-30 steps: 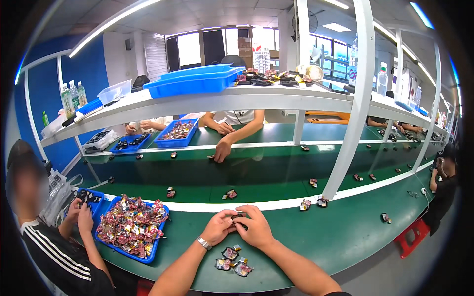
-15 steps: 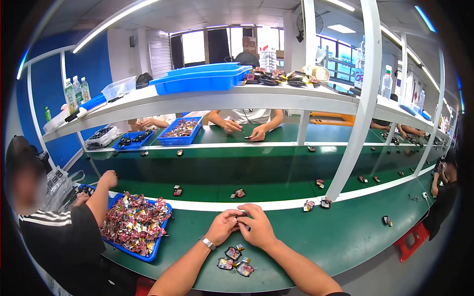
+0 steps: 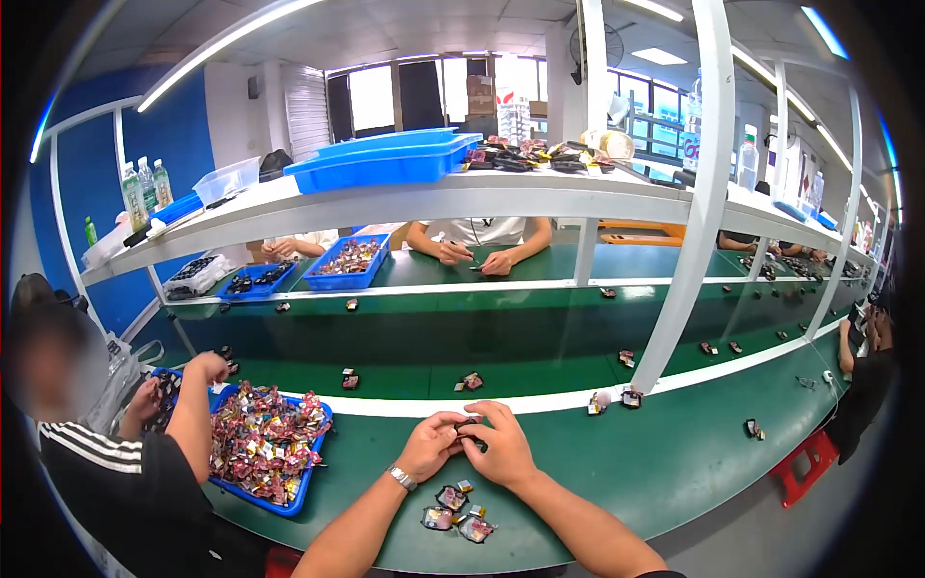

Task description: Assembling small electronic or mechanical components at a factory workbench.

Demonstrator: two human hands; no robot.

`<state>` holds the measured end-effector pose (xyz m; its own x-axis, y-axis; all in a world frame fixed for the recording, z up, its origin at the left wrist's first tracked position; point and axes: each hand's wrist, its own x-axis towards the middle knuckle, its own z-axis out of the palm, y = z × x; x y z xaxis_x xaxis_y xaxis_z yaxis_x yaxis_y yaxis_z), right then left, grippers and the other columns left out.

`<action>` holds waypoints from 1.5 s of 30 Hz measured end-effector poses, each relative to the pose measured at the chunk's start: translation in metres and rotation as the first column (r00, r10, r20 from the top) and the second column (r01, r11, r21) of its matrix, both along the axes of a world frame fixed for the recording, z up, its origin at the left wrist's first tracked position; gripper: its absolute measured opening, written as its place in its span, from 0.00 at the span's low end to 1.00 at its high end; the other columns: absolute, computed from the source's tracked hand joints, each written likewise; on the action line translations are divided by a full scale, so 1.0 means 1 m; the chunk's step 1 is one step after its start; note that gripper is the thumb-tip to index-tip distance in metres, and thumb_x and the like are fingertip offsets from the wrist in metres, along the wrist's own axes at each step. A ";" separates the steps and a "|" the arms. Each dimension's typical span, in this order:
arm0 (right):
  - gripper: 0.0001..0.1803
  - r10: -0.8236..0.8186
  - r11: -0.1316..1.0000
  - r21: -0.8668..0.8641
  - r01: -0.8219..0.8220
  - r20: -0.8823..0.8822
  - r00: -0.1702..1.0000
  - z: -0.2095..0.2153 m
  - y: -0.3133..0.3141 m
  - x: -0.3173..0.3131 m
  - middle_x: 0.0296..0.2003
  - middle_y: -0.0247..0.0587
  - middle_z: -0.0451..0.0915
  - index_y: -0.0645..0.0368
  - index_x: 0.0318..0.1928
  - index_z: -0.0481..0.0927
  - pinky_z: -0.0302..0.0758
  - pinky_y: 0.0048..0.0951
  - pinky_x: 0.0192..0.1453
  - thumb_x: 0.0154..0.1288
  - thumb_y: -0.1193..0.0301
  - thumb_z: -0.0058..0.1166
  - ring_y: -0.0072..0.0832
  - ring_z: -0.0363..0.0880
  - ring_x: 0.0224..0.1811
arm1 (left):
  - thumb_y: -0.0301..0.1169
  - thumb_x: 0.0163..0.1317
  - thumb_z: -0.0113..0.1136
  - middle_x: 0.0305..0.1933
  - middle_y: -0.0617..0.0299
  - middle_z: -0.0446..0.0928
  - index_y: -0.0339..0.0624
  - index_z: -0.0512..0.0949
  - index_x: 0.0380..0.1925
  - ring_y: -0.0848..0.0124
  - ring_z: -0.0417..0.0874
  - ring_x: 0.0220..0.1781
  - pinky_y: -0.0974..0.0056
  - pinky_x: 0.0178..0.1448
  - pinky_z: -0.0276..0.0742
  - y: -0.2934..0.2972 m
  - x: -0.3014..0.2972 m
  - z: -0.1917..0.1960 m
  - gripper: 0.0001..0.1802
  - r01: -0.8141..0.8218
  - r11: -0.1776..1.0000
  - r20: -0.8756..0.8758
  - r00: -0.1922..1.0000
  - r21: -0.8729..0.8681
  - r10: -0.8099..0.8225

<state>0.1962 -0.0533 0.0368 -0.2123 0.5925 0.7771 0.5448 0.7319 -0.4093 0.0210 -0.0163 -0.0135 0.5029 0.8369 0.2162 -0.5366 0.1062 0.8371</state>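
Both hands, left hand [image 3: 431, 445] and right hand [image 3: 501, 445], pinch one small dark part [image 3: 468, 427] above the green desk [image 3: 617, 462]; loose parts [image 3: 453, 511] lie at six o'clock.

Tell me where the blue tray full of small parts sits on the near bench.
In the head view the blue tray sits on the green bench at lower left, left of the left hand, beside the co-worker's arm.

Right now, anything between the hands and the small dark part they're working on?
Nothing visible. Both the left hand and the right hand already pinch the small dark part between their fingertips above the green table. The few wrapped pieces lie nearer the person, apart from the hands.
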 end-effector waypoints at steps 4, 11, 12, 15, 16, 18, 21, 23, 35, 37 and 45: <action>0.09 0.018 0.999 -0.046 -0.023 -0.101 0.995 -0.004 0.001 -0.001 0.51 0.41 0.78 0.57 0.33 0.83 0.73 0.39 0.59 0.47 0.79 0.63 0.42 0.72 0.57 | 0.26 0.67 0.55 0.60 0.51 0.73 0.39 0.71 0.53 0.63 0.76 0.60 0.55 0.64 0.74 -0.004 0.005 0.005 0.15 -0.028 0.999 -0.033 0.999 -0.033 0.027; 0.09 0.029 0.995 0.095 -0.038 0.097 0.995 0.014 -0.004 0.001 0.53 0.42 0.77 0.59 0.33 0.82 0.72 0.41 0.60 0.47 0.79 0.62 0.43 0.71 0.60 | 0.26 0.67 0.56 0.61 0.50 0.73 0.40 0.71 0.53 0.63 0.77 0.60 0.55 0.64 0.74 -0.001 0.000 0.001 0.15 -0.027 0.999 0.002 1.000 -0.039 0.027; 0.09 0.028 0.995 0.097 -0.038 0.097 0.995 0.013 -0.003 0.001 0.53 0.42 0.77 0.59 0.33 0.82 0.72 0.41 0.60 0.47 0.79 0.62 0.43 0.71 0.60 | 0.26 0.67 0.56 0.61 0.50 0.73 0.40 0.71 0.53 0.63 0.77 0.59 0.55 0.64 0.74 0.000 0.000 0.001 0.15 -0.010 0.999 0.035 0.999 -0.035 0.011; 0.09 0.001 0.997 0.079 -0.004 0.028 1.000 0.006 -0.002 0.000 0.52 0.42 0.77 0.58 0.32 0.82 0.71 0.41 0.61 0.46 0.77 0.62 0.43 0.72 0.60 | 0.26 0.67 0.56 0.61 0.49 0.73 0.40 0.71 0.52 0.62 0.77 0.59 0.54 0.64 0.74 0.000 -0.001 -0.003 0.15 0.000 0.999 0.062 0.998 -0.039 0.003; 0.09 -0.010 0.997 0.078 0.008 0.020 1.000 0.005 -0.001 0.000 0.51 0.42 0.77 0.58 0.32 0.82 0.72 0.41 0.60 0.46 0.77 0.62 0.44 0.72 0.59 | 0.26 0.67 0.56 0.61 0.49 0.73 0.40 0.71 0.52 0.62 0.77 0.59 0.54 0.64 0.74 0.000 0.000 -0.001 0.15 0.002 0.999 0.062 0.998 -0.040 0.000; 0.09 -0.023 0.997 0.076 0.022 0.012 1.000 0.003 -0.001 0.002 0.51 0.42 0.78 0.58 0.32 0.82 0.72 0.41 0.60 0.46 0.77 0.63 0.44 0.73 0.59 | 0.25 0.67 0.56 0.60 0.49 0.74 0.40 0.72 0.52 0.62 0.77 0.60 0.54 0.64 0.74 -0.002 0.002 0.003 0.14 0.008 0.999 0.055 0.998 -0.041 -0.006; 0.10 -0.004 0.998 0.056 0.005 -0.019 1.000 0.002 0.000 0.001 0.50 0.42 0.78 0.58 0.32 0.82 0.72 0.41 0.60 0.45 0.78 0.62 0.44 0.73 0.58 | 0.25 0.69 0.52 0.62 0.51 0.73 0.40 0.71 0.54 0.65 0.75 0.62 0.57 0.65 0.74 -0.001 0.000 0.000 0.14 0.039 0.999 0.051 0.998 -0.012 -0.038; 0.10 -0.006 1.000 0.020 0.007 -0.054 0.999 0.000 0.000 -0.001 0.50 0.40 0.78 0.56 0.33 0.84 0.72 0.40 0.60 0.45 0.78 0.63 0.43 0.73 0.57 | 0.26 0.69 0.52 0.62 0.51 0.73 0.39 0.71 0.54 0.65 0.75 0.62 0.57 0.65 0.74 -0.001 0.000 -0.001 0.14 0.033 0.999 0.047 0.998 -0.011 -0.033; 0.11 0.086 0.991 -0.099 -0.092 -0.062 0.994 -0.007 0.004 0.002 0.56 0.41 0.75 0.56 0.38 0.83 0.69 0.41 0.65 0.52 0.76 0.60 0.44 0.68 0.62 | 0.26 0.68 0.54 0.60 0.50 0.73 0.37 0.70 0.53 0.63 0.77 0.60 0.55 0.63 0.75 -0.006 0.004 0.000 0.15 -0.078 0.997 -0.032 0.997 -0.025 0.077; 0.12 0.096 0.988 -0.113 -0.101 -0.042 0.994 -0.004 0.003 0.005 0.56 0.42 0.74 0.56 0.40 0.83 0.69 0.41 0.64 0.52 0.76 0.60 0.44 0.68 0.62 | 0.26 0.69 0.54 0.60 0.50 0.74 0.37 0.70 0.54 0.63 0.78 0.59 0.56 0.63 0.75 -0.006 0.005 0.002 0.15 -0.072 0.997 -0.010 0.997 -0.019 0.072; 0.14 0.040 0.996 -0.072 -0.046 -0.081 0.996 -0.001 0.001 0.004 0.49 0.42 0.77 0.56 0.42 0.82 0.75 0.37 0.54 0.52 0.77 0.62 0.41 0.74 0.53 | 0.25 0.69 0.51 0.54 0.54 0.76 0.38 0.68 0.56 0.64 0.79 0.55 0.55 0.63 0.76 -0.003 0.001 0.004 0.17 -0.119 0.990 -0.011 0.993 -0.076 0.119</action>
<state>0.2001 -0.0519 0.0362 -0.1783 0.6408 0.7467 0.4771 0.7200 -0.5040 0.0223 -0.0194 -0.0093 0.3998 0.9048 0.1467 -0.5440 0.1055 0.8324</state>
